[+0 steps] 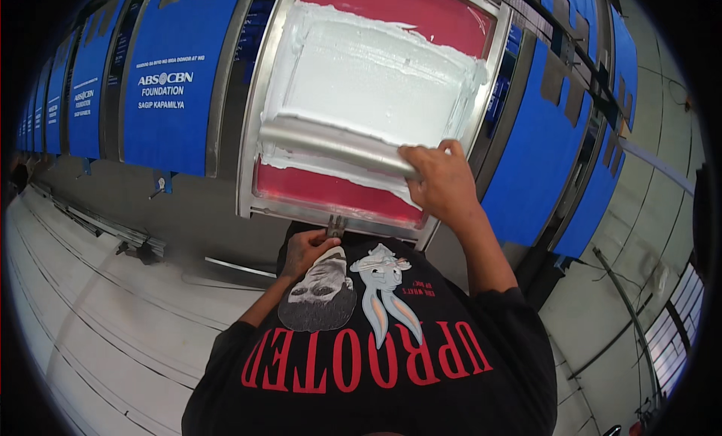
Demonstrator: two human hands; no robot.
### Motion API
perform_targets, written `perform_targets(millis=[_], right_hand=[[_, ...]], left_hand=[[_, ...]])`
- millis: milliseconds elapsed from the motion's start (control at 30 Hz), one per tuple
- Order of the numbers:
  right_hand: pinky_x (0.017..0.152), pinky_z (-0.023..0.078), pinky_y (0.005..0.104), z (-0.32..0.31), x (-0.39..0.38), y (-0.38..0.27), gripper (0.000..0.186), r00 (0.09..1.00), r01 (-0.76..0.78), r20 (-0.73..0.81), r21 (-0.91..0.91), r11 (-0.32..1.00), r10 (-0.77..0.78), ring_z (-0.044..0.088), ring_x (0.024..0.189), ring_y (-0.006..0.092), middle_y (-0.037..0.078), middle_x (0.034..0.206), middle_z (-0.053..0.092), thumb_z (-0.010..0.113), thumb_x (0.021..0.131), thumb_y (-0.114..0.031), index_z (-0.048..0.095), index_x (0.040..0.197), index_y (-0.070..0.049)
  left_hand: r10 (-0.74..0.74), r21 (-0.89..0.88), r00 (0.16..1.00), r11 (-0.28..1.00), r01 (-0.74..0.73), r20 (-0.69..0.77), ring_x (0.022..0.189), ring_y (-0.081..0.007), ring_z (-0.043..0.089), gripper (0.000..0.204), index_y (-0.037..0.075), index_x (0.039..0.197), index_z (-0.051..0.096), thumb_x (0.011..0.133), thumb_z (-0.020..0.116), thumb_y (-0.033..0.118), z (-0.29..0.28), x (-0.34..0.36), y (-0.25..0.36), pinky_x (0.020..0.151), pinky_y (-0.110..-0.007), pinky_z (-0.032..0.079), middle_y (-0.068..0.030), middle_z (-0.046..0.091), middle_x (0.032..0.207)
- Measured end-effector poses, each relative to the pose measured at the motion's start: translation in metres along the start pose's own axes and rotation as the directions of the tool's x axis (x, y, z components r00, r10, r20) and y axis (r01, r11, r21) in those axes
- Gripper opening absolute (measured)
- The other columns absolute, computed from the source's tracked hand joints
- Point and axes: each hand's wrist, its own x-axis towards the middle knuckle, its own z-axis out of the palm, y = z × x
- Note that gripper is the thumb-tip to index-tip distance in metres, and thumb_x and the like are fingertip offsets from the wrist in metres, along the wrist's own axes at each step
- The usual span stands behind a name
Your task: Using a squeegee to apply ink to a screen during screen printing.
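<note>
My right hand (444, 180) is closed around the right end of a long silver squeegee (331, 146). The squeegee lies slanted across the lower part of a metal-framed printing screen (250, 131), its left end at the frame's left side. Thick white ink (368, 75) covers most of the middle of the screen, with ridges along its edges. Bare red mesh (316, 186) shows below the ink, and more above it. At the frame's near edge, my left hand (307, 252) pinches a small forked metal fitting (335, 227); its lower fingers are partly hidden.
Blue printed panels (167, 83) lie in a row along the long table to the left. More blue panels (538, 158) with brown-grey patches continue on the right. Metal rails run between them. A tiled floor (120, 316) shows below, with metal strips (113, 229) on it.
</note>
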Motion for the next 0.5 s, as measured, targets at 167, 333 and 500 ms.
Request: perform_targets(millis=[167, 333, 500], right_hand=[[0.093, 0.04, 0.0381, 0.029, -0.03, -0.027, 0.041, 0.993, -0.089, 0.079, 0.023, 0.996, 0.087, 0.064, 0.086, 0.0243, 0.009, 0.099, 0.071, 0.064, 0.071, -0.004, 0.066, 0.111, -0.01], [0.09, 0.041, 0.039, 0.041, -0.038, -0.026, 0.037, 0.989, -0.143, 0.018, -0.066, 0.988, 0.144, 0.065, 0.089, 0.0246, 0.008, 0.103, 0.07, 0.069, 0.072, -0.009, 0.067, 0.109, -0.01], [0.083, 0.043, 0.0398, 0.071, -0.08, 0.0, 0.028, 0.926, -0.35, -0.183, -0.089, 0.932, 0.33, 0.064, 0.089, 0.0272, 0.007, 0.094, 0.068, 0.07, 0.07, -0.008, 0.066, 0.098, -0.008]], left_hand=[[0.77, 0.683, 0.636, 0.492, -0.54, -0.051, 0.083, -0.024, 0.059, 0.049, 0.003, 0.091, 0.07, 0.071, 0.083, 0.046, -0.049, 0.003, 0.028, 0.073, -0.036, 0.051, -0.0089, 0.061, 0.09], [0.917, 0.855, 0.397, 0.218, -0.471, -0.015, 0.097, -0.029, 0.054, 0.05, 0.005, 0.1, 0.066, 0.067, 0.083, 0.039, -0.111, 0.048, 0.124, 0.09, -0.04, 0.045, -0.0119, 0.057, 0.1], [0.617, 0.913, 0.76, 0.161, -0.374, 0.202, 0.093, -0.0291, 0.059, 0.034, 0.006, 0.098, 0.066, 0.067, 0.077, 0.015, -0.124, 0.078, 0.093, 0.091, -0.04, 0.046, -0.0121, 0.061, 0.093]])
